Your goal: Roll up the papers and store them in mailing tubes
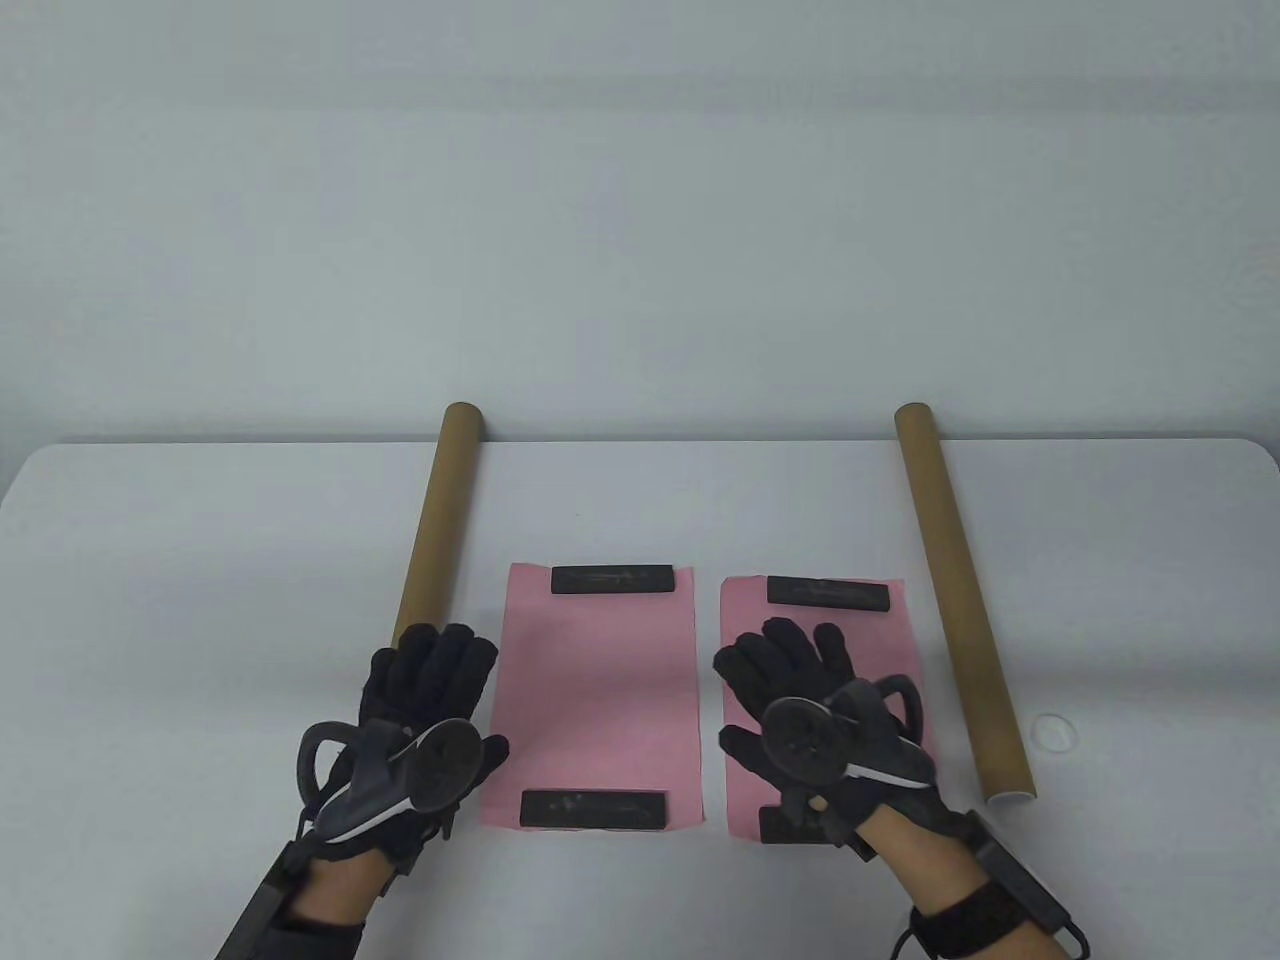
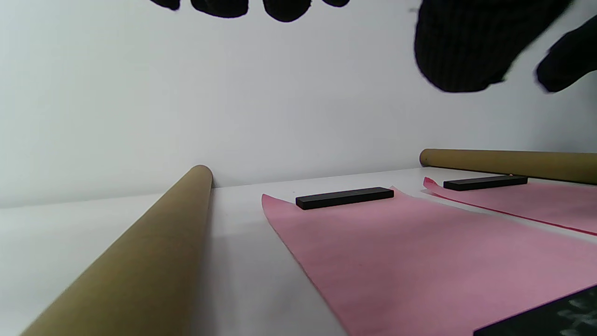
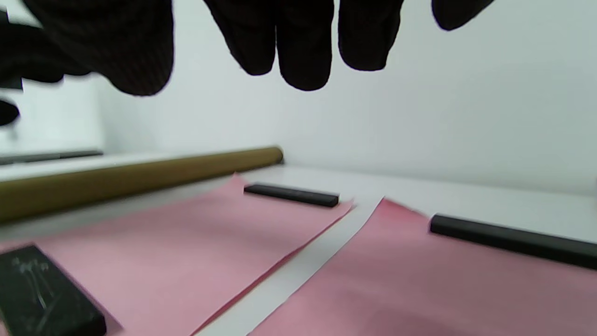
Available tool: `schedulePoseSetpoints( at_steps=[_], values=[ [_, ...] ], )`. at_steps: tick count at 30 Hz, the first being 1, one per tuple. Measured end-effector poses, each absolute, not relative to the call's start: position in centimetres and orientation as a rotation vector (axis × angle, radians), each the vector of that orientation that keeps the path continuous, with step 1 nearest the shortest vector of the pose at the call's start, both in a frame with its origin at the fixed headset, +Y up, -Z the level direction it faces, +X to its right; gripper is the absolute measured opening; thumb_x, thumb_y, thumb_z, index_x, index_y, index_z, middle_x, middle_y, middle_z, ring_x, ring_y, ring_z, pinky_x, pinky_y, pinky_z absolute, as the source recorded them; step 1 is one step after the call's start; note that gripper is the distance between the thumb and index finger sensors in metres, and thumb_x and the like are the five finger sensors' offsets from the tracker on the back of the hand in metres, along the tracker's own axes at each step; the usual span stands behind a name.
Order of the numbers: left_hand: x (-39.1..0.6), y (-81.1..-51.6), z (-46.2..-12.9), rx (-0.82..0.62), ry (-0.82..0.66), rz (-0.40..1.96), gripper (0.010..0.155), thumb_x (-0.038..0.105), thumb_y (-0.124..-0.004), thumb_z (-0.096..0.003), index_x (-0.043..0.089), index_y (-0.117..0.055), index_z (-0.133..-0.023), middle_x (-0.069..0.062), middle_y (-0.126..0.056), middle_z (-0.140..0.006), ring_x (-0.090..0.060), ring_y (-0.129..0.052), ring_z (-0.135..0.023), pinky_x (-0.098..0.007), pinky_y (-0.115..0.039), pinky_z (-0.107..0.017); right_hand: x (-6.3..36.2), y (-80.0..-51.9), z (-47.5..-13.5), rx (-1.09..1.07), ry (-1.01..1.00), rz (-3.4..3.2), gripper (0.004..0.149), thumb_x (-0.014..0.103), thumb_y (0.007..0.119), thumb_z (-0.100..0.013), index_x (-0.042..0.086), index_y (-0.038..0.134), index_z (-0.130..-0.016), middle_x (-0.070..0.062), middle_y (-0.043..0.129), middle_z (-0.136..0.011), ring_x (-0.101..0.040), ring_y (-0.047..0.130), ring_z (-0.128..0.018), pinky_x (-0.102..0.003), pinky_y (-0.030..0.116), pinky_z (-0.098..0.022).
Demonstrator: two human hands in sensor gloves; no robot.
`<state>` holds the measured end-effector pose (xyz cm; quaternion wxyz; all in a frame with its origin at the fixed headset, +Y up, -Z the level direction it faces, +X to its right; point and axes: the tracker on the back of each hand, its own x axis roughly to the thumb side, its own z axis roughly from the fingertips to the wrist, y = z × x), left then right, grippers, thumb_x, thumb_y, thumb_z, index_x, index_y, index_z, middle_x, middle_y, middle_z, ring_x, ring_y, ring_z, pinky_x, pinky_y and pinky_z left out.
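- Table view: two pink papers, the left paper (image 1: 595,690) and the right paper (image 1: 830,620), lay flat side by side on the tabletop (image 1: 200,560). Each was pinned by a dark bar at its far and near ends, e.g. the far bar (image 1: 622,580) and the near bar (image 1: 597,808) on the left sheet.
- The left tube (image 1: 438,520) lay just beside the left paper; the right tube (image 1: 960,590) lay to the right of the right paper. A small clear cap-like disc (image 1: 1054,731) sat beside the right tube's near end.
- The left hand (image 1: 420,720) hovered between the left tube and the left paper, grip released, fingers spread, holding nothing. The right hand (image 1: 820,720) hovered over the right paper, grip likewise released.
- Judgement: rolling had not begun. To do the step well, the bars should be lifted off one sheet first, then the near edge curled tightly and evenly so the roll stays narrower than the tube bore.
- Left wrist view: the left tube (image 2: 140,261) ran close alongside the camera, and the left paper (image 2: 419,252) lay flat. The fingertips (image 2: 461,46) hung clear of the tabletop, a clearance the table view could not confirm.
- Right wrist view: the fingers (image 3: 298,42) hung above the sheets with nothing between them. The white gap (image 3: 308,261) between the two papers showed they did not overlap. Only the table view showed the disc and the tube ends.
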<state>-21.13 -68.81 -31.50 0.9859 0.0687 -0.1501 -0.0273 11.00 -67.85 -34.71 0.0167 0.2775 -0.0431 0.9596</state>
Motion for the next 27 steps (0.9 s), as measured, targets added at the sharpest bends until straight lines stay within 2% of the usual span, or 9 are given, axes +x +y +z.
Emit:
schedulePoseSetpoints(
  at_steps=[3, 7, 10, 12, 13, 15, 20, 27],
  values=[
    [-21.0, -68.9, -31.4, 0.139, -0.311, -0.051, 0.093, 0.066, -0.077, -0.0362, 0.031, -0.030, -0.108, -0.002, -0.036, -0.117, -0.041, -0.042, -0.112, -0.057, -0.046, -0.079, 7.8, -70.2, -37.4, 0.874, 0.066, 3.049, 0.076, 0.057, 0.079, -0.048, 0.018, 0.061, -0.111, -0.013, 0.064, -0.115, -0.051, 0.058, -0.111, -0.075, 0.045, -0.073],
    [-20.9, -69.0, -31.3, 0.133, -0.322, -0.058, 0.092, 0.066, -0.077, -0.0362, 0.031, -0.031, -0.108, -0.002, -0.037, -0.117, -0.040, -0.043, -0.112, -0.057, -0.046, -0.079, 5.2, -73.8, -40.9, 0.788, 0.362, 3.155, 0.081, 0.060, 0.080, -0.046, 0.020, 0.057, -0.113, -0.012, 0.058, -0.118, -0.053, 0.051, -0.112, -0.076, 0.042, -0.074],
    [-21.0, -69.1, -31.4, 0.126, -0.326, -0.055, 0.092, 0.066, -0.077, -0.0361, 0.032, -0.032, -0.108, -0.001, -0.039, -0.117, -0.039, -0.045, -0.112, -0.057, -0.046, -0.079, 4.6, -75.2, -42.3, 0.734, 0.486, 3.224, 0.086, 0.062, 0.081, -0.045, 0.021, 0.052, -0.115, -0.013, 0.050, -0.121, -0.055, 0.041, -0.113, -0.077, 0.039, -0.073],
    [-21.1, -69.1, -31.4, 0.120, -0.325, -0.056, 0.091, 0.066, -0.077, -0.0363, 0.031, -0.032, -0.108, -0.001, -0.041, -0.117, -0.038, -0.046, -0.112, -0.057, -0.046, -0.079, 4.4, -76.0, -43.0, 0.694, 0.657, 3.226, 0.089, 0.063, 0.080, -0.046, 0.020, 0.046, -0.116, -0.017, 0.042, -0.122, -0.057, 0.026, -0.111, -0.078, 0.032, -0.071],
    [-21.2, -69.2, -31.5, 0.118, -0.326, -0.058, 0.091, 0.066, -0.077, -0.0363, 0.031, -0.033, -0.108, -0.001, -0.042, -0.117, -0.039, -0.047, -0.112, -0.057, -0.046, -0.079, 4.3, -76.0, -43.2, 0.687, 0.718, 3.199, 0.089, 0.062, 0.078, -0.046, 0.019, 0.044, -0.116, -0.018, 0.040, -0.121, -0.057, 0.026, -0.111, -0.078, 0.032, -0.071],
    [-21.1, -69.1, -31.5, 0.113, -0.326, -0.060, 0.091, 0.066, -0.077, -0.0363, 0.031, -0.033, -0.108, -0.001, -0.042, -0.117, -0.039, -0.046, -0.112, -0.057, -0.046, -0.079, 4.2, -75.9, -43.4, 0.695, 0.664, 3.182, 0.088, 0.060, 0.083, -0.045, 0.017, 0.050, -0.115, -0.020, 0.046, -0.120, -0.058, 0.028, -0.111, -0.080, 0.033, -0.070],
    [-20.0, -69.2, -31.7, 0.113, -0.352, -0.072, 0.089, 0.065, -0.078, -0.0361, 0.031, -0.038, -0.108, -0.002, -0.047, -0.116, -0.037, -0.052, -0.111, -0.057, -0.048, -0.078, 3.7, -75.9, -43.6, 0.767, 0.690, 3.176, 0.088, 0.058, 0.084, -0.046, 0.012, 0.052, -0.114, -0.025, 0.049, -0.117, -0.059, 0.036, -0.109, -0.080, 0.038, -0.068],
    [-16.1, -70.6, -31.5, 0.017, -0.493, -0.159, 0.080, 0.063, -0.082, -0.0353, 0.034, -0.053, -0.104, 0.002, -0.066, -0.109, -0.027, -0.073, -0.104, -0.050, -0.061, -0.077, 3.6, -76.0, -43.9, 0.773, 0.694, 3.159, 0.087, 0.056, 0.084, -0.047, 0.010, 0.052, -0.114, -0.027, 0.049, -0.116, -0.059, 0.039, -0.109, -0.079, 0.039, -0.069]
  ],
)
